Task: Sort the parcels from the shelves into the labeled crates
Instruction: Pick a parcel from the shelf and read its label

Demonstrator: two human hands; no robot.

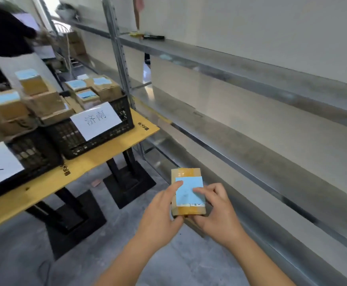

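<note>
Where shelves (251,112) run—grey floor (189,254).

One head-worn camera looked forward and steeply down, close above both hands, with the desk (114,141) at left and the shelves (251,124) running along the right.

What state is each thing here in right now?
Parcel: held in both hands, blue label up.
Left hand: grips the parcel's left side.
Right hand: grips its right side.
Labeled crate: on the table, piled with parcels.
Second crate: also piled.
Shelves: bare nearby.
</note>
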